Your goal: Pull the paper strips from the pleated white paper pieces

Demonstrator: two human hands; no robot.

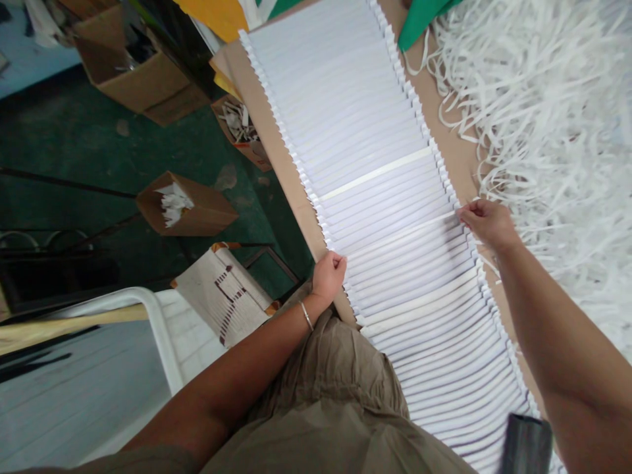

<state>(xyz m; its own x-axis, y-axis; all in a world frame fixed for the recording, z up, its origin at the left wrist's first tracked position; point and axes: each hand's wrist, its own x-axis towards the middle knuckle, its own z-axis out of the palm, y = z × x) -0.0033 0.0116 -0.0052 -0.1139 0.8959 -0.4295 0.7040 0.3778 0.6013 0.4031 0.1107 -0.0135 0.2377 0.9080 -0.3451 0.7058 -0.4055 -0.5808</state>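
A long shingled row of white paper strips lies on a brown cardboard board, with a few cream strips among them. My left hand, wearing a thin metal bangle, is closed at the row's left edge. My right hand pinches the right end of a white strip lying across the row. The left hand seems to grip that same strip's other end, though its fingers hide the contact. Past my right hand lies a mass of shredded white paper ribbons.
Khaki cloth covers my lap below the row. Left of the board, cardboard boxes holding paper scraps stand on a green floor. A woven sack lies near my left arm. A dark cylinder stands at the lower right.
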